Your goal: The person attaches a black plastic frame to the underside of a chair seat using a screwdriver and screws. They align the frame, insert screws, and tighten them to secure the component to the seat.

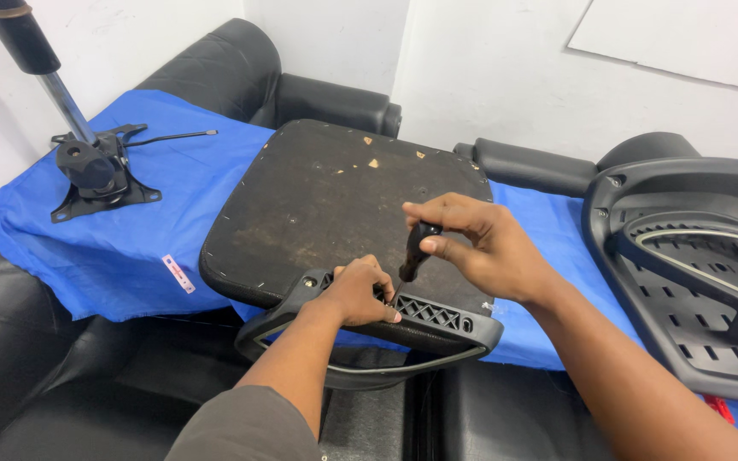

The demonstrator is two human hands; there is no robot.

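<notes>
Across the whole near and left side runs a black leather sofa [61, 358], and over it lies a blue cloth [181, 196] that carries the parts. At the far right rests a black plastic chair back [694, 273], slotted and curved. In the middle of the cloth I see the upturned chair seat [335, 205], its dark underside facing up and dotted with small holes. At the far left stands the chair tilt mechanism [100, 175] with its gas lift column [40, 60] leaning up out of view. Against the seat's near edge sits the black armrest bracket [386, 324], overhanging toward me.

My left hand [356, 294] is curled down on the bracket's top, fingers closed against it, pinning it to the seat. My right hand [480, 243] is wrapped shut around the black handle of a screwdriver [416, 252], whose tip points down at the bracket just beside my left fingers; the tip itself is hidden.

I judge I am working a screw that joins bracket and seat. Next calls for steady downward pressure, the tool kept upright, and the bracket held from shifting
</notes>
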